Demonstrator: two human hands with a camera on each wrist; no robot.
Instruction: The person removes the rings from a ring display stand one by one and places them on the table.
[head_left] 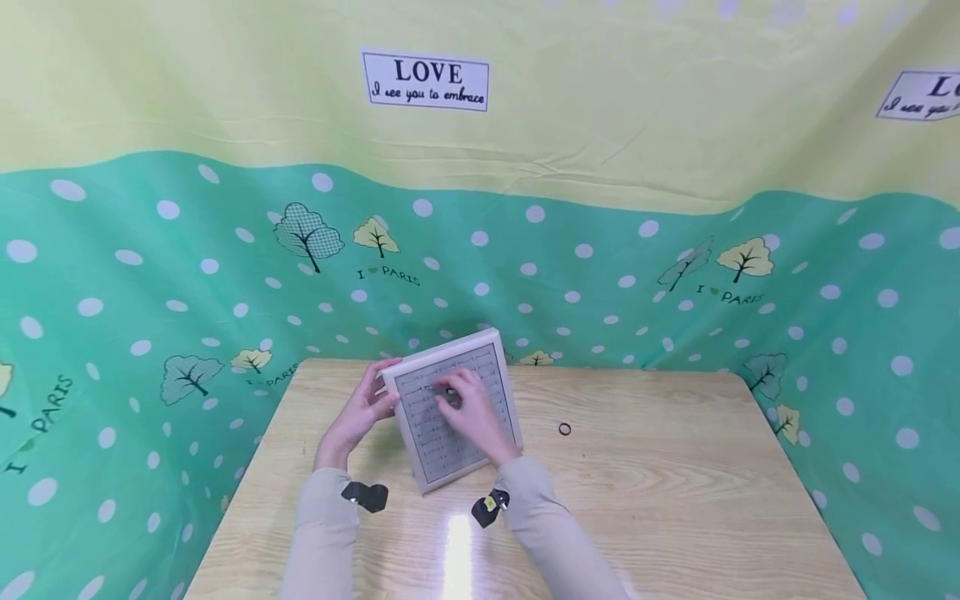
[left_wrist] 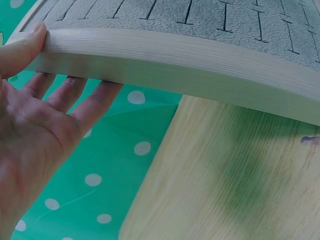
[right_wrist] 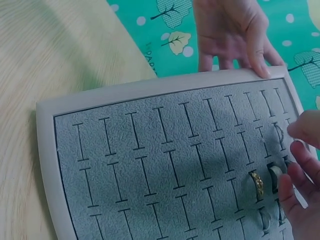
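- A ring display tray [head_left: 450,408], pale-framed with a grey slotted felt face, stands tilted on the light wooden tabletop [head_left: 675,500]; its near edge rests on the wood and its far edge is raised towards the back wall.
- The left hand [head_left: 358,414] grips the tray's left edge: in the left wrist view the thumb lies on top of the rim [left_wrist: 175,55] while the straight fingers [left_wrist: 75,95] reach under it, propping the tray up.
- The right hand [head_left: 472,412] rests on the tray's felt face, near its middle, wrist bent down and forearm coming in from the near edge of the tabletop.
- In the right wrist view its curled fingertips [right_wrist: 295,185] press at the slots beside a gold ring [right_wrist: 256,184] seated in the felt; whether they pinch another ring there I cannot tell.
- More rings sit in the slots just beside the gold one, partly hidden by the fingers.
- A small dark ring [head_left: 564,429] lies loose on the tabletop, to the right of the tray and apart from it.
- Both forearms wear pale sleeves [head_left: 322,533], each with a dark wrist-worn device near the tray's near edge.
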